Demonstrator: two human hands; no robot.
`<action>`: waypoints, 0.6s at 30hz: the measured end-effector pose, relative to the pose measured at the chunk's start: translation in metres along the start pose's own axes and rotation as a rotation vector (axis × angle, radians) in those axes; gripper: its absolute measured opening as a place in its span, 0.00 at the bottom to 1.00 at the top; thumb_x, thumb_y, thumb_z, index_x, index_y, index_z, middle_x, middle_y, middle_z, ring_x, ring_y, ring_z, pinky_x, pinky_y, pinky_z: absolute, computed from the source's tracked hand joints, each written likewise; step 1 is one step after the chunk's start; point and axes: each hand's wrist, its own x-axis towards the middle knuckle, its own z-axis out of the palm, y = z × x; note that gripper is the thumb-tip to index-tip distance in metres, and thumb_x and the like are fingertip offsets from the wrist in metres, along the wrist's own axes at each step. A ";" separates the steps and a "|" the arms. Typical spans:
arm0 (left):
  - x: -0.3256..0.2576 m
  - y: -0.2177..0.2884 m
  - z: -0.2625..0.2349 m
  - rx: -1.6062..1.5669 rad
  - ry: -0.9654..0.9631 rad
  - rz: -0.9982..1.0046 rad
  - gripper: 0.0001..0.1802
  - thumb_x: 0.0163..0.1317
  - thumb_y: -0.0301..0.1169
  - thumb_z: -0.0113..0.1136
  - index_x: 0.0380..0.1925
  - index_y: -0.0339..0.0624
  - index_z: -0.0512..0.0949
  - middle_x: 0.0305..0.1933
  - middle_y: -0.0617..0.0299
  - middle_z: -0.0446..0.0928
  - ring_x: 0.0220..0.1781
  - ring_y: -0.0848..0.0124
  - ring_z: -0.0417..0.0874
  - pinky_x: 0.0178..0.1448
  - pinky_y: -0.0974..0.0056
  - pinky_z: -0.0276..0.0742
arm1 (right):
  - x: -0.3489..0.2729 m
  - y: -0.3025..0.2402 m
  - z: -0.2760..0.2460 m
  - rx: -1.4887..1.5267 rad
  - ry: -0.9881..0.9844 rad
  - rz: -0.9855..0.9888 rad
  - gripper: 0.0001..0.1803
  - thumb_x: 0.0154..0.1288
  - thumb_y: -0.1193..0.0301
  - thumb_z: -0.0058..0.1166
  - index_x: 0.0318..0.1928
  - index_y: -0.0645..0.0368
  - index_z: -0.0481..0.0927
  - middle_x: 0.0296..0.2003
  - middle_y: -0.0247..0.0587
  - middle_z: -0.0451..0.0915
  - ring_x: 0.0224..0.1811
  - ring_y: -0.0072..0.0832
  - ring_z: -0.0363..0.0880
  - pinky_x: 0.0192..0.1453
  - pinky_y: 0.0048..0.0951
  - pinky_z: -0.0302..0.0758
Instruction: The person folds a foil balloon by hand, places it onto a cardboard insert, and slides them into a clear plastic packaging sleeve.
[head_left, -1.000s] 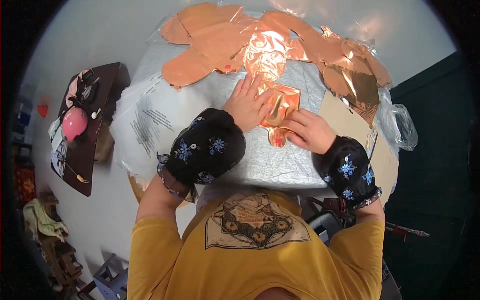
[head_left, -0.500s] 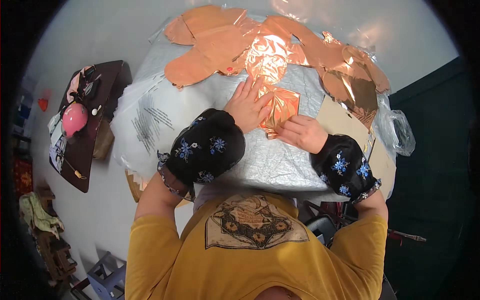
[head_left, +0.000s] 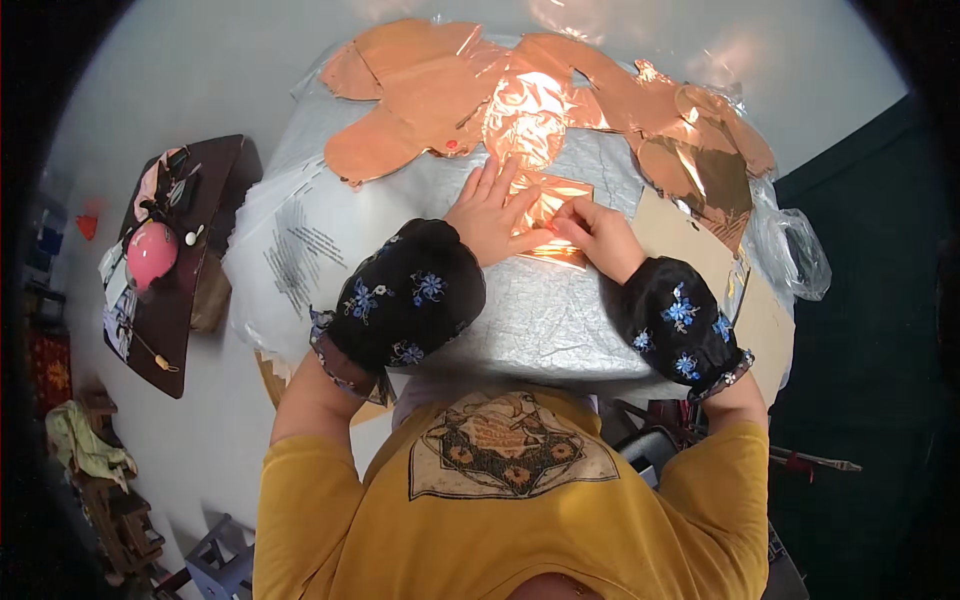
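While the left hand [head_left: 492, 217] lies flat over the left side of a shiny, copper-coloured, rectangular foil packet [head_left: 560, 190], the right hand [head_left: 603, 235] rests at the packet's right side with its fingers bent.

Left grip: fingers spread, palm down, holding nothing between them. Right grip: thumb and fingertips drawn in close together on the foil; whether they pinch a fold of it, one cannot tell.

Packet: lying flat, near the middle of a silver, crinkled, sheet-covered surface [head_left: 540, 330], directly before the person.

Behind the packet: a large, flat, copper-coloured foil shape with rounded lobes [head_left: 400, 95], at upper left; a wrinkled, brightly reflecting copper foil piece [head_left: 530, 105], at centre; a group of overlapping copper foil shapes [head_left: 690, 155], at upper right.

Left of the hands: a spread of whitish, translucent plastic sheets with dark print [head_left: 310, 235].

Right of the hands: a flat beige board [head_left: 680, 245]; beyond it, a clear, crumpled plastic bag [head_left: 800, 260].

Worn: a pair of black sleeve covers embroidered with blue flowers [head_left: 415, 295]; a mustard-yellow shirt with a dark printed panel [head_left: 480, 540].

Apart, far left: a glossy pink rounded object [head_left: 151, 255] on a dark brown side table [head_left: 205, 190].
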 end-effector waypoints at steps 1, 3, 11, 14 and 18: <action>0.000 -0.001 0.002 0.026 0.005 0.007 0.40 0.68 0.64 0.45 0.67 0.47 0.68 0.78 0.40 0.47 0.80 0.40 0.42 0.79 0.43 0.42 | 0.000 0.000 0.001 -0.001 0.002 0.000 0.10 0.70 0.68 0.57 0.41 0.63 0.79 0.28 0.39 0.81 0.30 0.22 0.77 0.36 0.27 0.75; 0.002 -0.001 0.004 0.012 -0.015 -0.011 0.40 0.68 0.65 0.44 0.68 0.48 0.67 0.78 0.40 0.46 0.80 0.40 0.42 0.79 0.43 0.40 | -0.002 0.002 0.005 -0.025 0.078 -0.050 0.09 0.70 0.68 0.56 0.42 0.63 0.79 0.32 0.43 0.81 0.33 0.28 0.79 0.39 0.30 0.76; -0.001 -0.006 0.010 0.002 0.047 0.010 0.37 0.68 0.63 0.45 0.66 0.50 0.69 0.78 0.40 0.49 0.79 0.40 0.47 0.78 0.43 0.43 | -0.037 -0.028 0.003 -0.344 0.315 -0.478 0.12 0.63 0.72 0.60 0.47 0.60 0.81 0.46 0.42 0.80 0.46 0.41 0.77 0.50 0.36 0.74; 0.002 -0.006 0.015 0.055 0.119 0.060 0.34 0.69 0.60 0.46 0.66 0.50 0.70 0.78 0.41 0.49 0.78 0.40 0.49 0.78 0.43 0.45 | -0.045 -0.028 0.014 -0.507 0.324 -0.597 0.18 0.60 0.71 0.62 0.52 0.58 0.80 0.49 0.37 0.79 0.49 0.38 0.76 0.53 0.36 0.73; 0.002 -0.005 0.014 0.038 0.118 0.034 0.30 0.72 0.55 0.44 0.65 0.51 0.72 0.78 0.44 0.50 0.78 0.40 0.51 0.77 0.43 0.47 | -0.049 -0.027 0.024 -0.495 0.309 -0.476 0.19 0.60 0.69 0.63 0.52 0.58 0.80 0.49 0.38 0.78 0.48 0.39 0.76 0.52 0.36 0.73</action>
